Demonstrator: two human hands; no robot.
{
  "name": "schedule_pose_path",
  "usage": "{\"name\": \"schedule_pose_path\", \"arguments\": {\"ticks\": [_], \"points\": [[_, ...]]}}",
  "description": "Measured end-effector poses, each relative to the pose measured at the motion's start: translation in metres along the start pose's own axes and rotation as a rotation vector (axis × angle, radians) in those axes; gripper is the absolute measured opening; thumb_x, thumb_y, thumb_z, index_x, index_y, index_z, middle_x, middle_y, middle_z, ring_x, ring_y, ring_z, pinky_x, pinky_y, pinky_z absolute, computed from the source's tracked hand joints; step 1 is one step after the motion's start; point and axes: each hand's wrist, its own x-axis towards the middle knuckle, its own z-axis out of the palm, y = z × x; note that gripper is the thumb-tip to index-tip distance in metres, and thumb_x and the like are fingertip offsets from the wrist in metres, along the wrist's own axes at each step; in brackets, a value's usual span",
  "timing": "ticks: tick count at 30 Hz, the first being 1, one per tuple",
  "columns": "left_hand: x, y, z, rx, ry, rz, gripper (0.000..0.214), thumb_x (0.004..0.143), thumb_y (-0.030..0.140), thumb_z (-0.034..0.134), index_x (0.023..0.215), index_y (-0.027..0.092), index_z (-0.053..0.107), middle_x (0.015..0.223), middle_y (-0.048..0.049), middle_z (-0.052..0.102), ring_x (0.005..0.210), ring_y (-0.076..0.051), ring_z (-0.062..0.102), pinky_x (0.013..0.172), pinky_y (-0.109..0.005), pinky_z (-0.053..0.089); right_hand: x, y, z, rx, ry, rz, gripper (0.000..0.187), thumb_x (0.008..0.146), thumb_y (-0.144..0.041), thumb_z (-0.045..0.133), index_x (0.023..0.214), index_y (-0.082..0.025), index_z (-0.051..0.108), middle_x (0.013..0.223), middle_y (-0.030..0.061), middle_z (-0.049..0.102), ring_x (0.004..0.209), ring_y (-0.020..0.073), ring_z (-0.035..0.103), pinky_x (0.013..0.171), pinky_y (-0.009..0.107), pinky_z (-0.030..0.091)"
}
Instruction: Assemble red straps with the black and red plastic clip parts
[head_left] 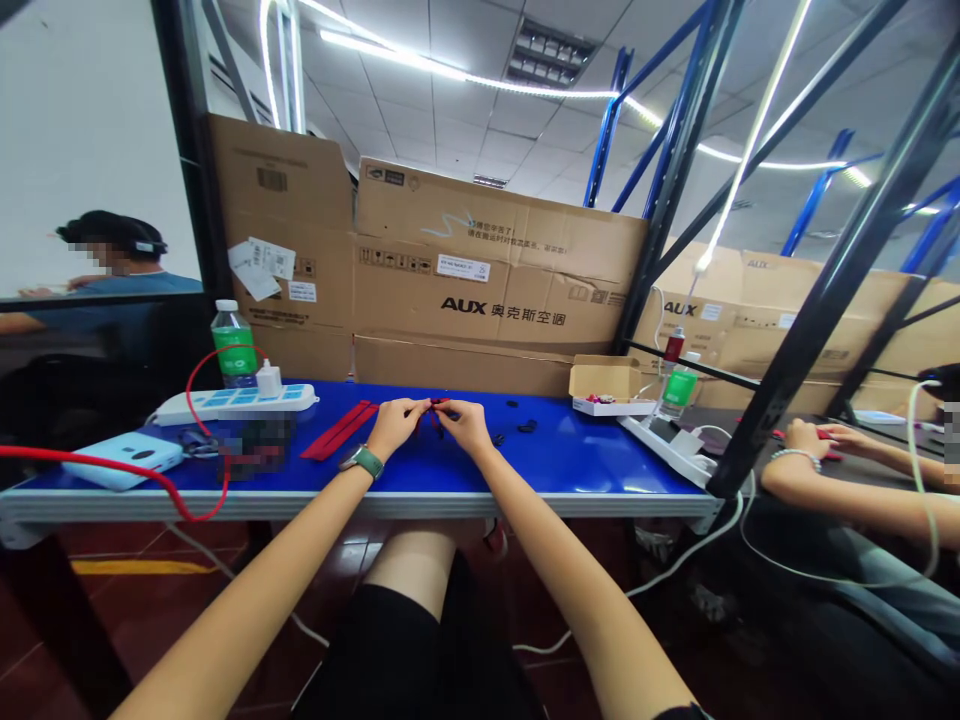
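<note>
Both my hands meet over the blue table (570, 465), pinching a small red strap piece (438, 406) between them. My left hand (395, 424), with a green watch on its wrist, has its fingers closed on one end. My right hand (463, 423) is closed on the other end. A pile of red straps (341, 429) lies just left of my left hand. Small black clips (526, 426) lie on the table to the right of my right hand.
A white power strip (236, 402), a green-labelled bottle (233, 346) and a light-blue device (124, 458) with a red cable sit at left. An open small carton (607, 385) stands at right. Cardboard boxes (480, 280) wall the back. Another person's hands (821, 440) work at right.
</note>
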Motion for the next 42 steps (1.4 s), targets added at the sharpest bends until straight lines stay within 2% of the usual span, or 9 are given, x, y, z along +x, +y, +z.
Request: {"name": "schedule_pose_path", "arguments": {"ticks": [6,13,18,23,27,33,36,38,42], "points": [[0.001,-0.002,0.001,-0.015,0.020,-0.022,0.039,0.095,0.049,0.055,0.092,0.020,0.082,0.090,-0.0075,0.080,0.083,-0.026,0.073,0.077,-0.033,0.053,0.000,-0.006,0.000,0.027,0.029,-0.015,0.017,0.088,-0.027,0.063,0.096,-0.022,0.077,0.090,0.0044,0.078,0.079,0.0197,0.074,0.076,0.029,0.058],[0.001,-0.002,0.002,-0.038,-0.052,0.107,0.038,0.097,0.044,0.052,0.086,0.018,0.079,0.095,-0.0089,0.079,0.089,-0.023,0.071,0.081,-0.031,0.052,-0.001,0.000,0.001,-0.071,0.044,-0.069,0.013,0.088,-0.024,0.063,0.089,-0.021,0.076,0.088,0.0043,0.077,0.078,0.0180,0.072,0.074,0.026,0.055],[0.001,-0.003,0.003,-0.031,-0.091,0.171,0.034,0.097,0.038,0.051,0.088,0.019,0.078,0.092,-0.0087,0.076,0.088,-0.022,0.069,0.085,-0.032,0.053,-0.001,0.004,0.000,-0.144,0.023,-0.082,0.014,0.089,-0.022,0.064,0.093,-0.021,0.077,0.093,0.0055,0.078,0.082,0.0180,0.072,0.078,0.027,0.055],[0.002,-0.002,0.002,-0.154,-0.025,0.100,0.031,0.093,0.040,0.059,0.105,0.019,0.079,0.109,-0.0096,0.077,0.103,-0.024,0.070,0.094,-0.037,0.054,-0.001,0.001,0.000,-0.107,0.043,-0.070,0.019,0.092,-0.025,0.061,0.100,-0.022,0.078,0.094,0.0065,0.077,0.085,0.0190,0.072,0.081,0.028,0.056],[0.001,-0.004,0.002,-0.297,-0.034,-0.037,0.038,0.088,0.045,0.066,0.114,0.019,0.077,0.108,-0.0095,0.078,0.097,-0.027,0.073,0.089,-0.039,0.057,-0.001,-0.003,-0.001,-0.066,0.048,-0.018,0.019,0.091,-0.029,0.062,0.099,-0.023,0.078,0.096,0.0073,0.077,0.085,0.0207,0.072,0.082,0.032,0.056],[0.001,-0.004,0.002,-0.246,-0.084,0.039,0.041,0.090,0.048,0.063,0.118,0.020,0.076,0.110,-0.0085,0.078,0.100,-0.025,0.072,0.092,-0.036,0.056,-0.001,-0.005,-0.002,-0.067,0.010,0.030,0.013,0.089,-0.029,0.063,0.089,-0.022,0.074,0.093,0.0073,0.077,0.088,0.0221,0.071,0.087,0.034,0.055],[0.001,0.000,0.001,-0.260,-0.086,0.024,0.042,0.093,0.048,0.057,0.116,0.019,0.076,0.113,-0.0094,0.077,0.102,-0.024,0.071,0.093,-0.036,0.055,-0.001,-0.006,-0.001,-0.024,0.043,0.058,0.012,0.090,-0.033,0.061,0.089,-0.023,0.068,0.085,0.0044,0.075,0.077,0.0193,0.070,0.078,0.030,0.055],[0.002,0.002,0.000,-0.289,-0.078,-0.029,0.043,0.094,0.049,0.055,0.111,0.017,0.077,0.105,-0.0103,0.078,0.094,-0.024,0.073,0.089,-0.037,0.056,-0.001,-0.007,-0.002,0.025,0.075,0.076,0.013,0.089,-0.036,0.062,0.088,-0.023,0.063,0.081,0.0026,0.072,0.072,0.0184,0.069,0.072,0.028,0.054],[0.002,0.001,0.002,-0.369,-0.083,-0.078,0.036,0.084,0.046,0.069,0.101,0.015,0.077,0.095,-0.0099,0.079,0.085,-0.024,0.074,0.084,-0.036,0.058,0.000,-0.012,-0.004,0.095,0.077,0.098,0.017,0.087,-0.040,0.064,0.087,-0.024,0.059,0.078,0.0010,0.070,0.072,0.0179,0.070,0.070,0.027,0.054]]}}
